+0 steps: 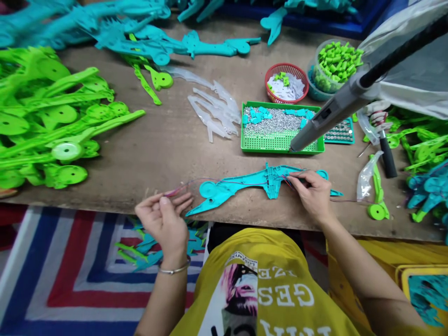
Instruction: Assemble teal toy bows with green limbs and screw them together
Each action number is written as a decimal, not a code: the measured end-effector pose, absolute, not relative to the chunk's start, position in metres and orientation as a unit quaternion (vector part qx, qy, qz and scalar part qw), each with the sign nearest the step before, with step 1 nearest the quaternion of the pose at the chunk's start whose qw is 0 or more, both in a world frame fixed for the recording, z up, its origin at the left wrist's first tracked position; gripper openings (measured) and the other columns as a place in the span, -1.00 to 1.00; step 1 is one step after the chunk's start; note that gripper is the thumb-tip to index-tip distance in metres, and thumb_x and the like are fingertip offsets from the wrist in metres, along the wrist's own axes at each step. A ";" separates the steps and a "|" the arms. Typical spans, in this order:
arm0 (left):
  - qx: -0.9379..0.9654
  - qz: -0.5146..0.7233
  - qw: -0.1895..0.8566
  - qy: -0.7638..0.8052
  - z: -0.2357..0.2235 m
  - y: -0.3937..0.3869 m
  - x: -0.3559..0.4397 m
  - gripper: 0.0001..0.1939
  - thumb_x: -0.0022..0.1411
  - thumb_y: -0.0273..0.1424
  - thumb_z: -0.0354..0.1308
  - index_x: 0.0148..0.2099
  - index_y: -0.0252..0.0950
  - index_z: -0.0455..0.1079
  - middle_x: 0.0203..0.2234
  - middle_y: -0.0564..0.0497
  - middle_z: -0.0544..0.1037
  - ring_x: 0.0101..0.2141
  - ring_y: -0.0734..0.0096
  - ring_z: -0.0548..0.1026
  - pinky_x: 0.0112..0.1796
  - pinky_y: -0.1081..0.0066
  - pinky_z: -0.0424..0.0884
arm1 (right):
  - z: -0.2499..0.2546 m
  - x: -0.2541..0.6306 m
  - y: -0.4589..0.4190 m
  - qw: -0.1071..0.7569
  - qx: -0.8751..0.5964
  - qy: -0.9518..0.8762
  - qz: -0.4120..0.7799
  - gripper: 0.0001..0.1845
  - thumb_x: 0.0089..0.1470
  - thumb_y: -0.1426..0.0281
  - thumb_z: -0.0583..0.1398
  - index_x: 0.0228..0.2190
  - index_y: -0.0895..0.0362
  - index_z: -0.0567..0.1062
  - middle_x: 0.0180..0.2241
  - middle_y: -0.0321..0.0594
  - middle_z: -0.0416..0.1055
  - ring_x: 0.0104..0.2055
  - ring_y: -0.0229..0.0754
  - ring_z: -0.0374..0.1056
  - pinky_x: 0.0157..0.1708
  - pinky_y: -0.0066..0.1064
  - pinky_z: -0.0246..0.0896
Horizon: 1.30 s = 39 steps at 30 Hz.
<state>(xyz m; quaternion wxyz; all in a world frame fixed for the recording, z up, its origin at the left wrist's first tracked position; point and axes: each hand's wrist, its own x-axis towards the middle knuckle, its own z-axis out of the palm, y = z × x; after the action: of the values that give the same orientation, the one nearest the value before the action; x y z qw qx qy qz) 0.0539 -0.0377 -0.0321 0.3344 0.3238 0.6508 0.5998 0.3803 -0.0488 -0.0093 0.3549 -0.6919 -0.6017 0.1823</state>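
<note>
A long turquoise plastic part (241, 183), ribbed and hollow on top, lies near the table's front edge. My left hand (166, 219) is just off its left end, pinching thin red and blue wires (206, 179) between thumb and forefinger, the other fingers loosely bent. The wires run from there over the part towards its middle. At the part's right half, my right hand (311, 191) pinches the same bundle of thin wires close to the cross-shaped middle. A wire also trails rightward from under this hand along the table.
A green tray (283, 148) of screws and small turquoise pieces stands behind the part. A grey electric screwdriver (325, 114) hangs above it. Lime green parts (52, 126) are piled left, translucent parts (217, 112) lie mid-table, and a red basket (287, 70) stands further back.
</note>
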 end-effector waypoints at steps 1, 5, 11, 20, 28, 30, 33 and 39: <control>0.330 0.596 0.328 0.654 -0.034 -0.042 0.058 -0.78 0.28 -0.36 0.15 -0.13 -0.19 0.13 -0.28 0.09 0.49 -0.43 0.39 0.64 -0.41 0.37 0.60 | -0.007 0.381 -0.048 0.339 -0.687 -0.616 0.184 -0.83 0.17 0.28 0.26 -0.37 0.09 0.62 -0.33 -0.17 0.59 -0.47 -0.22 0.36 -0.38 -0.32 0.30; 0.367 0.600 0.290 0.649 -0.040 -0.046 0.070 -0.78 0.31 -0.34 0.12 -0.13 -0.21 0.10 -0.25 0.07 0.48 -0.45 0.42 0.64 -0.45 0.42 0.58 | 0.000 0.385 -0.044 0.271 -0.655 -0.676 0.199 -0.82 0.17 0.34 0.23 -0.30 0.11 0.66 -0.38 -0.17 0.55 -0.43 -0.20 0.40 -0.34 -0.32 0.31; 0.414 0.578 0.276 0.646 -0.042 -0.036 0.073 -0.73 0.35 -0.23 0.10 -0.12 -0.20 0.06 -0.23 0.02 0.50 -0.50 0.39 0.63 -0.56 0.43 0.56 | -0.003 0.387 -0.040 0.333 -0.684 -0.594 0.262 -0.80 0.11 0.24 0.29 -0.38 0.08 0.67 -0.37 -0.20 0.62 -0.48 -0.23 0.39 -0.42 -0.38 0.30; 0.376 0.597 0.378 0.600 -0.043 -0.018 0.081 -0.68 0.35 -0.12 0.11 -0.11 -0.16 0.06 -0.23 0.06 0.49 -0.53 0.49 0.60 -0.54 0.47 0.56 | -0.011 0.397 -0.044 0.355 -0.753 -0.516 0.204 -0.69 0.02 0.12 0.32 -0.39 0.12 0.68 -0.45 -0.21 0.59 -0.59 -0.28 0.24 -0.52 -0.39 0.17; 0.352 0.569 0.471 0.575 -0.041 -0.012 0.085 -0.64 0.30 -0.06 0.16 -0.10 -0.19 0.17 -0.27 0.05 0.55 -0.50 0.50 0.59 -0.52 0.50 0.55 | -0.018 0.415 -0.047 0.252 -0.809 -0.528 0.062 -0.62 0.08 0.07 0.24 -0.35 0.14 0.63 -0.46 -0.14 0.56 -0.50 -0.11 0.40 -0.39 -0.27 0.23; 0.349 0.575 0.466 0.575 -0.038 -0.011 0.084 -0.65 0.28 -0.08 0.19 -0.11 -0.22 0.25 -0.26 0.03 0.55 -0.43 0.49 0.60 -0.46 0.49 0.57 | -0.016 0.419 -0.049 0.265 -0.818 -0.503 0.086 -0.64 0.06 0.09 0.25 -0.32 0.13 0.60 -0.47 -0.15 0.53 -0.50 -0.08 0.41 -0.40 -0.25 0.26; 0.328 0.598 0.460 0.568 -0.034 -0.009 0.080 -0.67 0.22 -0.13 0.28 -0.15 -0.26 0.38 -0.30 0.03 0.54 -0.35 0.49 0.58 -0.37 0.51 0.56 | -0.003 0.411 -0.053 0.337 -0.805 -0.488 0.022 -0.73 0.09 0.17 0.26 -0.30 0.12 0.56 -0.46 -0.12 0.50 -0.50 -0.04 0.41 -0.42 -0.20 0.30; 0.319 0.614 0.504 0.517 -0.023 -0.008 0.081 -0.69 0.18 -0.14 0.33 -0.20 -0.27 0.47 -0.41 0.05 0.55 -0.38 0.50 0.54 -0.27 0.47 0.52 | 0.027 0.322 -0.025 0.347 -0.500 -0.793 0.034 -0.50 0.08 0.32 0.32 0.06 0.05 0.42 -0.03 -0.04 0.53 0.08 0.14 0.42 0.15 0.08 0.22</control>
<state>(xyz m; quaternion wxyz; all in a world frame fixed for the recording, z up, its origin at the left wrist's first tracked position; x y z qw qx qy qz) 0.0809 -0.0083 -0.0228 0.5036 0.3189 0.5175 0.6139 0.3216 -0.0247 0.0272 0.3474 -0.5000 -0.7926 0.0335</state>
